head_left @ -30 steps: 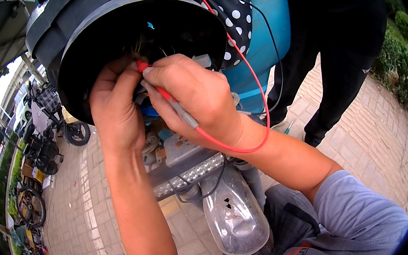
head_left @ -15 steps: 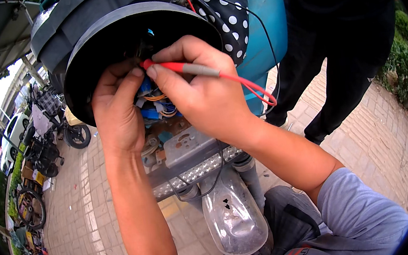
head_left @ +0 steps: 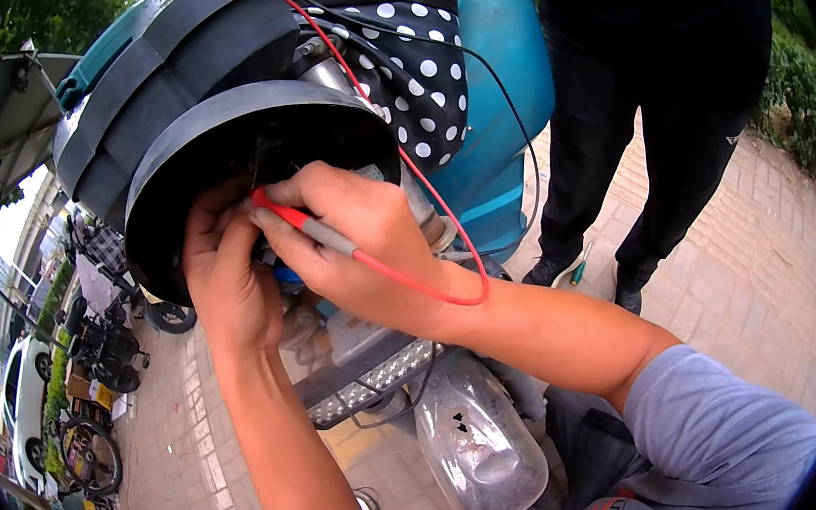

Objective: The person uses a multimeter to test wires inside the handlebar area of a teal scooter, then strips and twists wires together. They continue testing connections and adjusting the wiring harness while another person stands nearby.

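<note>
My right hand (head_left: 361,240) pinches a red-and-grey test probe (head_left: 325,233) with a red lead, its tip inside the open black round housing (head_left: 240,103) at the front of a scooter. My left hand (head_left: 231,295) is curled at the housing's lower left, fingertips in its shadow beside the probe tip; what they grip is hidden, though thin wires show faintly there. Below my hands are a metal plate with a patterned strip (head_left: 372,380) and a clear plastic mudguard (head_left: 479,438). Red and black leads run up past polka-dot fabric (head_left: 422,72) and a teal body panel (head_left: 506,52).
A person in black trousers (head_left: 675,124) stands close on the right. A small screwdriver (head_left: 579,271) lies on the paving (head_left: 717,320) by their feet. Parked two-wheelers (head_left: 101,340), boxes and a white car (head_left: 27,404) are at the left. A hedge (head_left: 789,111) edges the right.
The housing and both hands sit lower in the picture as the view has shifted. The probe turned flatter half a second ago and now slants again, still between my right fingers.
</note>
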Action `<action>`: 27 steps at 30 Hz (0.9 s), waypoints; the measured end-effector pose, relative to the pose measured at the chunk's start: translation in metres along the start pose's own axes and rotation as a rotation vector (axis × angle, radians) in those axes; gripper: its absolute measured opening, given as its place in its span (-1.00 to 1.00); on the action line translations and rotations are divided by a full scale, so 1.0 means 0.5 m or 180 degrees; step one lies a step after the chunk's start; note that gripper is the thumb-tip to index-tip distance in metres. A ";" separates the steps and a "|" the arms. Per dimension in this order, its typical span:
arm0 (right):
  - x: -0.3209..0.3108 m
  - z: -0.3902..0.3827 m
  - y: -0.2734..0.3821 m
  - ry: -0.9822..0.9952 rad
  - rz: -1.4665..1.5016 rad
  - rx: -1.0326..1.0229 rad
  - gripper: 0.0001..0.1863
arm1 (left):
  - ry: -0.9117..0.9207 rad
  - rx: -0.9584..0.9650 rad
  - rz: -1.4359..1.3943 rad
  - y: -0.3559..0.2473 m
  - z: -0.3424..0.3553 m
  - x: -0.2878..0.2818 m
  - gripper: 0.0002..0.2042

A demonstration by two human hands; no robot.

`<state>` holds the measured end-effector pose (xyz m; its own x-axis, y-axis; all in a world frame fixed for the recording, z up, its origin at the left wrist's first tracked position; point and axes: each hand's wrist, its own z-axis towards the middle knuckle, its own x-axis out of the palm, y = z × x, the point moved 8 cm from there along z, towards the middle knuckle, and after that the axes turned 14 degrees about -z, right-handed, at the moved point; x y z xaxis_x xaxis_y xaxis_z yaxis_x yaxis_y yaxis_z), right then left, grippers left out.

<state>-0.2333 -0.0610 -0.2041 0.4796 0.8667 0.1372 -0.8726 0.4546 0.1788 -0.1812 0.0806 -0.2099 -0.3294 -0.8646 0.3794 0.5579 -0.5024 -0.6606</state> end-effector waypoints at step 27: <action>0.005 -0.018 0.000 0.0174 -0.0240 -0.0175 -0.81 | 0.0147 -0.0151 -0.0048 0.003 0.000 -0.006 -0.69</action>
<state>-0.2328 -0.0568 -0.2125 0.5397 0.8388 0.0718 -0.8386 0.5283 0.1326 -0.1791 0.0825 -0.2122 -0.3729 -0.8552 0.3599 0.5163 -0.5135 -0.6854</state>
